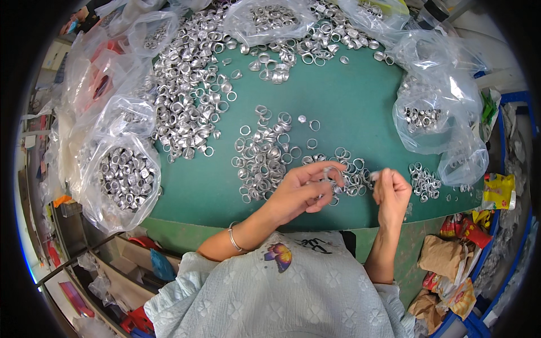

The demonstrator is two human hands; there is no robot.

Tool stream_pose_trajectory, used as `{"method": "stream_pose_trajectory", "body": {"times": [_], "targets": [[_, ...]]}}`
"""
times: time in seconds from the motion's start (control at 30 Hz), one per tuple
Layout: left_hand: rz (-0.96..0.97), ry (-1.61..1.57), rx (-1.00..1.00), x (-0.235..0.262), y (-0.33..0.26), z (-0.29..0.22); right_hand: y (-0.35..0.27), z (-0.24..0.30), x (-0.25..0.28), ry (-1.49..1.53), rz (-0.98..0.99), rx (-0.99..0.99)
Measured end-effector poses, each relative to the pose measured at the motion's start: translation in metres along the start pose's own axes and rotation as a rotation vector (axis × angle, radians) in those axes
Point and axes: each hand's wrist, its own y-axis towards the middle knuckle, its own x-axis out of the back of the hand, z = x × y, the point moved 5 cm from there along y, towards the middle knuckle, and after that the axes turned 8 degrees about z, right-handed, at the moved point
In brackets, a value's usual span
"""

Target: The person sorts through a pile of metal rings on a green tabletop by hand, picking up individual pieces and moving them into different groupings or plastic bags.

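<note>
My left hand [301,190], with a bangle [234,238] on its wrist, is curled over the near part of the table. A silver-coloured metal ring [326,174] shows between its thumb and forefinger. To the right, my right hand [393,190] is closed, thumb and fingertips pressed together; whatever they hold is too small and blurred to name. Below and between my hands lies a small pile of rings [356,181]. A bigger pile of rings [262,155] lies just left of my left hand, and another small group of rings [424,181] is right of my right hand.
A large heap of rings [189,90] covers the far left of the green table [349,107]. Clear plastic bags of rings stand around it: one near left [127,180], one far middle [270,19], one right [420,121]. Paper bags and packets [445,256] sit low at right.
</note>
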Motion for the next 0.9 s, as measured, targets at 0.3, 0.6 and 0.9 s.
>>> {"method": "stream_pose_trajectory", "body": {"times": [0.3, 0.6, 0.9], "targets": [[-0.059, -0.091, -0.069, 0.013, 0.000, 0.003, 0.028, 0.002, -0.021, -1.075, -0.023, 0.289], [-0.178, 0.050, 0.004, 0.012, 0.001, 0.005, 0.015, -0.004, -0.023, -0.037, 0.094, 0.011], [-0.120, 0.224, 0.014, 0.008, -0.001, 0.002, 0.000, -0.003, -0.042, 0.176, 0.157, -0.086]]}}
